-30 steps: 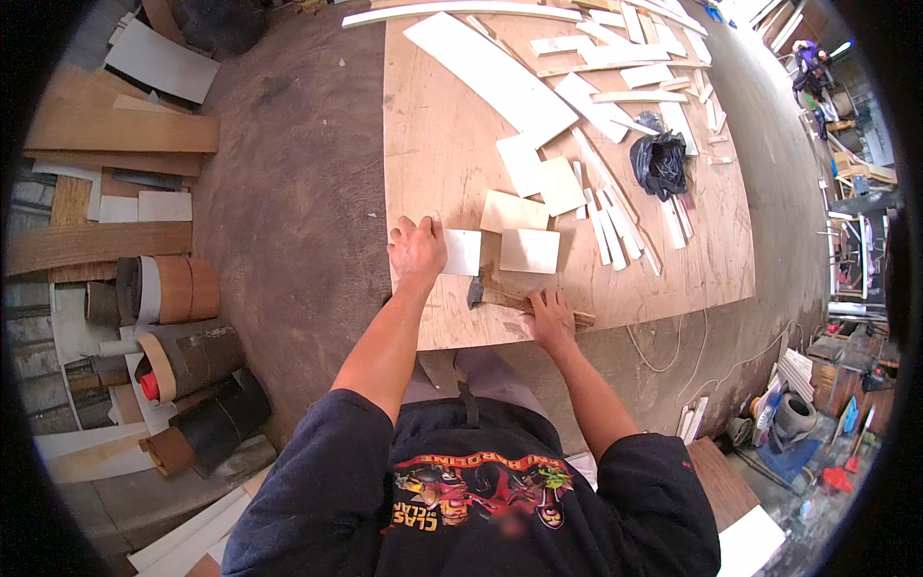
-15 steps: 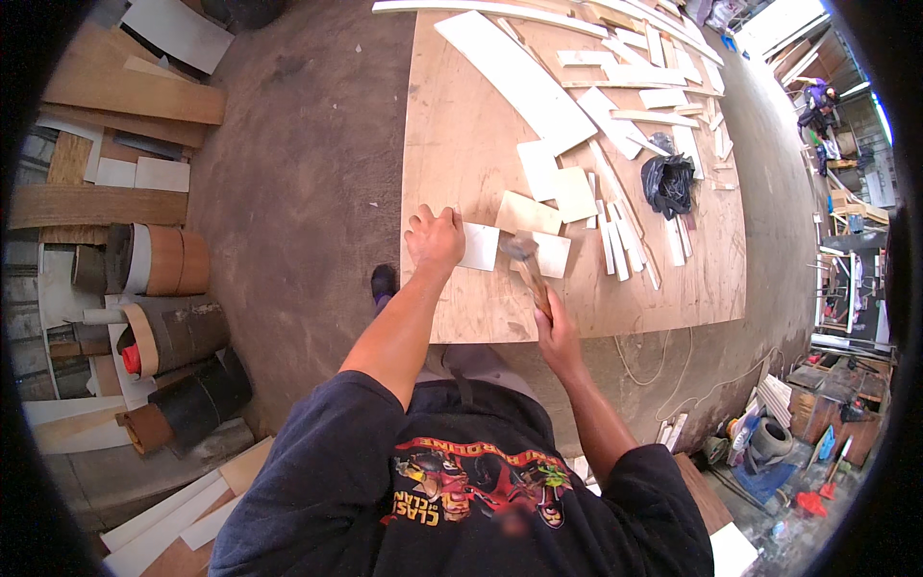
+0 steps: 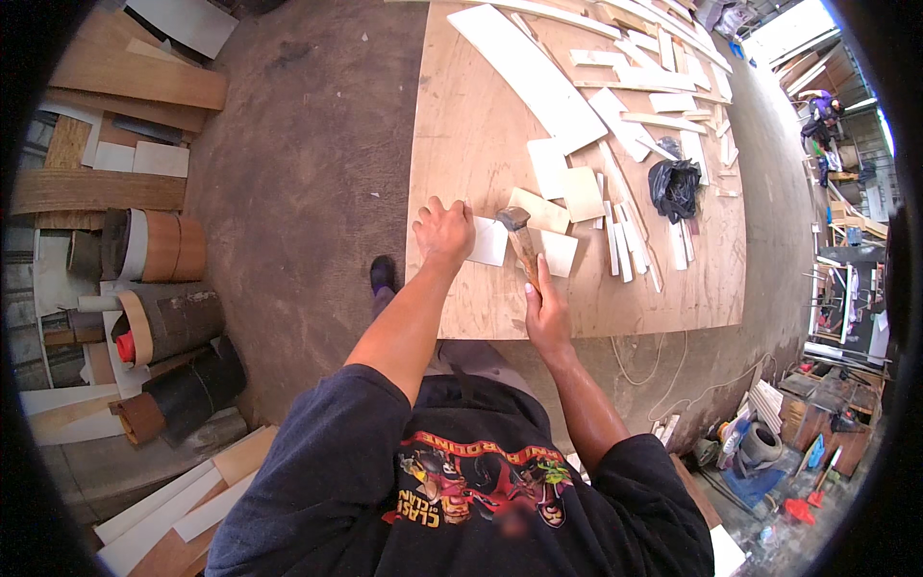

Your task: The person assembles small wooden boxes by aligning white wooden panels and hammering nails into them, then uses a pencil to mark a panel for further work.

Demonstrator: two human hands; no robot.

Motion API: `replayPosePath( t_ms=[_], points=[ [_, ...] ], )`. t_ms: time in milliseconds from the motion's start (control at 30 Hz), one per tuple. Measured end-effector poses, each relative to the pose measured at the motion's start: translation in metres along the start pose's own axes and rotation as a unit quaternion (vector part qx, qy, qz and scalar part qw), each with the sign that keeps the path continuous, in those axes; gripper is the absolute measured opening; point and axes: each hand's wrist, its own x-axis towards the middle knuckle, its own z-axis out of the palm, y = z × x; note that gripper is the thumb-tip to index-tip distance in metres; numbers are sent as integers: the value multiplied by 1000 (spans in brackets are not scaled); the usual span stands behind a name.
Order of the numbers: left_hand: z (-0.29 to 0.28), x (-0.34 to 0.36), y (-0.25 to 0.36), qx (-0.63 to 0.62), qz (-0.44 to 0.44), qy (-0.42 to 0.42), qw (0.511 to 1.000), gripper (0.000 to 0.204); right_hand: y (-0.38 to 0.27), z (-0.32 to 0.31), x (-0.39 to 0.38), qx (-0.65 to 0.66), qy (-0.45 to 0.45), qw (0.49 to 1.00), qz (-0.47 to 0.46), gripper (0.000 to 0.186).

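Note:
My right hand (image 3: pixel 548 315) is wrapped round the wooden handle of a hammer (image 3: pixel 526 252). Its metal head points away from me, over the small boards. At the left edge of a small white square board (image 3: pixel 489 241), my left hand (image 3: pixel 444 234) rests with its fingers curled and pressed together. Whatever those fingers may pinch is hidden. A second pale square board (image 3: pixel 555 254) lies just right of the hammer. Beyond the hammer is a tan rectangular piece (image 3: pixel 539 208), with another tan square (image 3: pixel 583 195) beside it.
A large plywood sheet (image 3: pixel 673 303) carries the work. On its far and right parts lie a long white board (image 3: pixel 529 77), several strips and a black plastic bag (image 3: pixel 675 189). Rolls of sheet material (image 3: pixel 168 252) are stacked at the left. A cord (image 3: pixel 685 385) trails across the floor.
The hammer has moved away from me and a little left, and its head now looks sharper. My left hand stays at the white square's edge. The whole view has shifted slightly.

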Motion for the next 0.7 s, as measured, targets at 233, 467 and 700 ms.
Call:
replayPosePath(
  t_ms=[233,467,700],
  points=[
    [-1,2,1,15,0,-9,1000,39,1,4,-3,-3,18,1000,13,54],
    [2,3,3,15,-1,4,1000,40,7,9,6,-47,34,998,-27,54],
    [-1,2,2,19,6,2,1000,39,7,11,4,-45,25,999,-9,55]
  ],
)
